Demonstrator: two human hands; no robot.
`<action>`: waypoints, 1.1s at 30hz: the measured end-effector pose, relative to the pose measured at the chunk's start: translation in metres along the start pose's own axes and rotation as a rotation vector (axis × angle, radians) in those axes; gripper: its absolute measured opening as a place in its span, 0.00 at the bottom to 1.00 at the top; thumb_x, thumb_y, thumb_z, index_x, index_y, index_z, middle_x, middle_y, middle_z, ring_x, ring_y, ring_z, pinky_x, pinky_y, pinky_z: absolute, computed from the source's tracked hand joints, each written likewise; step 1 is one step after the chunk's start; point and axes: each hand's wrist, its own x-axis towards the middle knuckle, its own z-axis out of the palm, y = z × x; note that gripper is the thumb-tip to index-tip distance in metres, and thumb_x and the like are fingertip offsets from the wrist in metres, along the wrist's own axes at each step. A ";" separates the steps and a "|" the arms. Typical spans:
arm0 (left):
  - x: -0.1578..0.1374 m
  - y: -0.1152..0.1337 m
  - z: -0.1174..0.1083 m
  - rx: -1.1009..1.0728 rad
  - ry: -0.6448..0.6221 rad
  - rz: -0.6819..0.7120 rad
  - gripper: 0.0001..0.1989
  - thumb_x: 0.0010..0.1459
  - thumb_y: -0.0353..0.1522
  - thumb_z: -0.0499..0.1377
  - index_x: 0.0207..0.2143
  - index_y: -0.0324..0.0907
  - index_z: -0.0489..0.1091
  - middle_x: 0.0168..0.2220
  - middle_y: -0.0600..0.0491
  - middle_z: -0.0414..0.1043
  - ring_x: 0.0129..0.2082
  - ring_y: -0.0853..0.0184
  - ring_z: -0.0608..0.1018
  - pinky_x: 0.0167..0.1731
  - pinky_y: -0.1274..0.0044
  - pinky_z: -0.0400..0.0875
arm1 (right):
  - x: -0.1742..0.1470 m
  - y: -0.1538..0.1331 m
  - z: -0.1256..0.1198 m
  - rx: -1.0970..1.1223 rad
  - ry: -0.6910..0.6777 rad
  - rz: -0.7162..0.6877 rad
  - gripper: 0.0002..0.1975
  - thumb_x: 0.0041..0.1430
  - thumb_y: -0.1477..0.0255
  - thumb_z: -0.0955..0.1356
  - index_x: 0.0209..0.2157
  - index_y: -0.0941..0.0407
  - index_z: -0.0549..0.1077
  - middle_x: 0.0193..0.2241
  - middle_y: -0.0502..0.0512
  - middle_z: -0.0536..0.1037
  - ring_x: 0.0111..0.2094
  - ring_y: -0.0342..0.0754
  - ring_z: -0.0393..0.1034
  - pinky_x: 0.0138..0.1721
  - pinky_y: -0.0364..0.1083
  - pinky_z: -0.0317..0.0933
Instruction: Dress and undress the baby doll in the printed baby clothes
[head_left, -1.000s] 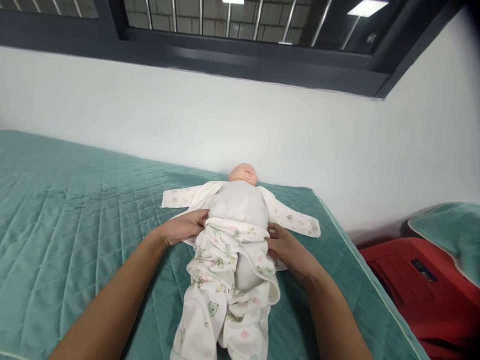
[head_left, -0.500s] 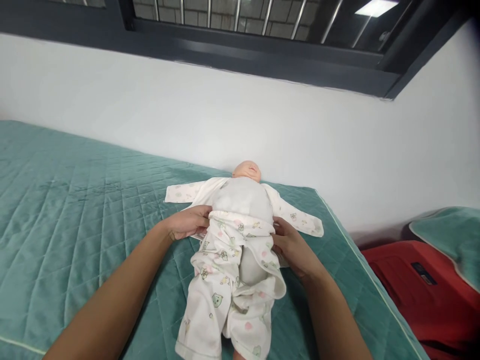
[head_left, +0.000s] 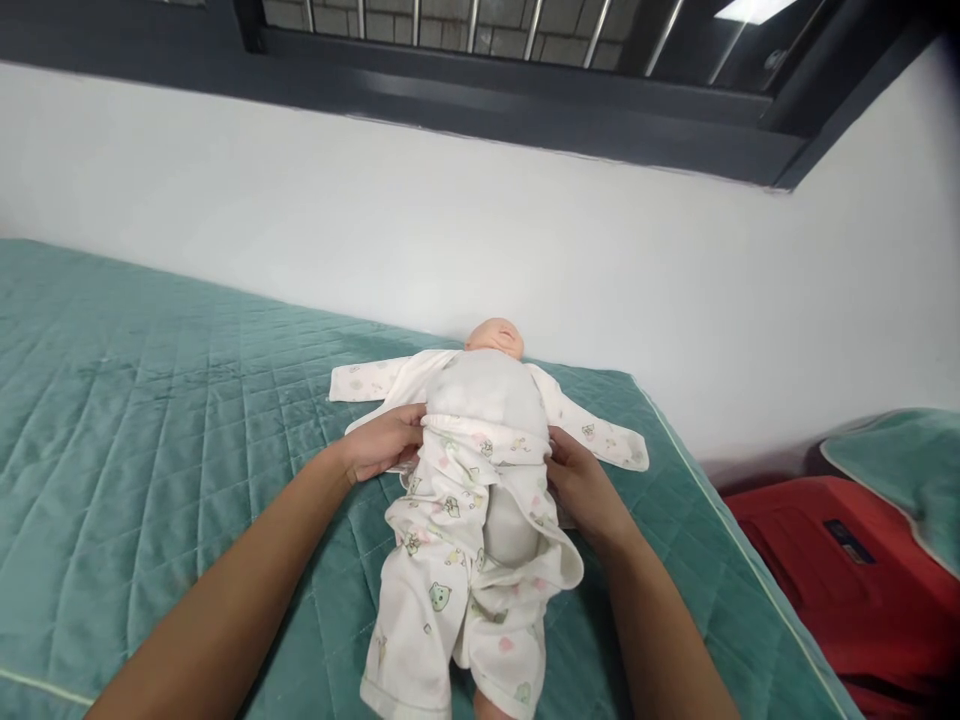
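We pinch the waistband of the white animal-print baby trousers [head_left: 457, 560] with left hand [head_left: 382, 440] and right hand [head_left: 581, 485], on the grey-bodied baby doll [head_left: 491, 400] lying on the teal quilted bed [head_left: 150, 420]. Uneven tugging might twist the waistband or slide the doll.

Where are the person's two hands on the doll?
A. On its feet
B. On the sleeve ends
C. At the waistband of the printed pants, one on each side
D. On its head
C: the left hand and right hand grip the pants waistband on either side of the doll.
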 end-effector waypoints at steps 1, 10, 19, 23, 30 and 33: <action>-0.001 0.000 0.000 0.016 0.002 -0.005 0.25 0.46 0.24 0.60 0.50 0.41 0.70 0.44 0.47 0.78 0.42 0.63 0.80 0.38 0.76 0.75 | 0.000 -0.001 0.000 0.001 -0.017 0.004 0.21 0.52 0.73 0.68 0.49 0.52 0.74 0.44 0.53 0.81 0.48 0.57 0.73 0.47 0.53 0.68; -0.003 0.001 -0.007 0.262 -0.072 0.107 0.36 0.35 0.18 0.63 0.52 0.41 0.70 0.49 0.48 0.76 0.51 0.58 0.75 0.48 0.74 0.70 | -0.015 -0.013 0.005 0.210 -0.137 0.084 0.30 0.50 0.73 0.73 0.57 0.50 0.68 0.53 0.55 0.75 0.52 0.56 0.70 0.52 0.54 0.65; -0.010 0.009 0.005 0.414 0.087 0.086 0.23 0.42 0.26 0.60 0.45 0.40 0.74 0.38 0.50 0.78 0.37 0.62 0.77 0.31 0.78 0.70 | -0.022 -0.026 0.008 0.254 -0.123 0.118 0.30 0.48 0.69 0.74 0.54 0.51 0.69 0.50 0.56 0.76 0.53 0.57 0.69 0.49 0.53 0.67; -0.007 0.006 0.001 0.439 0.074 0.093 0.20 0.43 0.26 0.57 0.42 0.40 0.75 0.33 0.52 0.78 0.32 0.65 0.76 0.31 0.78 0.70 | -0.015 -0.018 0.008 0.234 -0.099 0.072 0.25 0.52 0.71 0.71 0.53 0.51 0.70 0.49 0.55 0.77 0.51 0.57 0.70 0.47 0.52 0.67; -0.001 0.003 0.002 0.374 0.094 0.076 0.17 0.41 0.25 0.53 0.34 0.39 0.76 0.30 0.52 0.78 0.31 0.63 0.77 0.31 0.77 0.70 | -0.002 -0.005 0.005 0.067 0.058 -0.001 0.20 0.47 0.75 0.69 0.45 0.50 0.76 0.40 0.52 0.81 0.46 0.57 0.73 0.42 0.52 0.68; -0.001 0.003 0.005 0.365 0.111 0.079 0.16 0.41 0.26 0.53 0.33 0.40 0.76 0.29 0.52 0.78 0.32 0.62 0.78 0.30 0.77 0.70 | 0.001 -0.001 0.003 0.021 0.102 -0.009 0.19 0.46 0.76 0.68 0.42 0.50 0.77 0.38 0.50 0.82 0.46 0.58 0.72 0.41 0.51 0.69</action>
